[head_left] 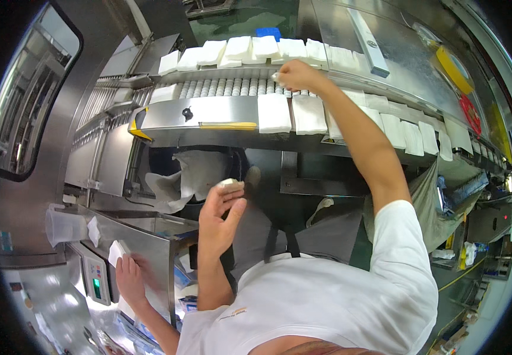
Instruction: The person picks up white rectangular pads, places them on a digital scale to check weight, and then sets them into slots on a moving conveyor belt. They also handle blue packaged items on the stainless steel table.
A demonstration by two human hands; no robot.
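My left hand (220, 220) is raised over my lap, thumb apart from the bent fingers. Whitish coverings or a small off-white piece (230, 185) show at its fingertips; I cannot tell which. My right arm stretches over the conveyor (226, 106), and my right hand (301, 76) is closed above a row of whitish ridged cylinders (232, 87). Something white shows at its fingertips too, and what it grips is hidden. Folded white cloth-like pads (274, 113) lie on the near ledge below that hand. More white pads (238, 48) line the far ledge.
Another person's hand (130, 278) holds a white pad by a scale (96, 284) with a lit display, lower left. A translucent plastic jug (65, 226) stands beside it. A metal bar (367, 42) and yellow tape roll (454, 70) lie at upper right. Grey cloth (200, 171) hangs under the conveyor.
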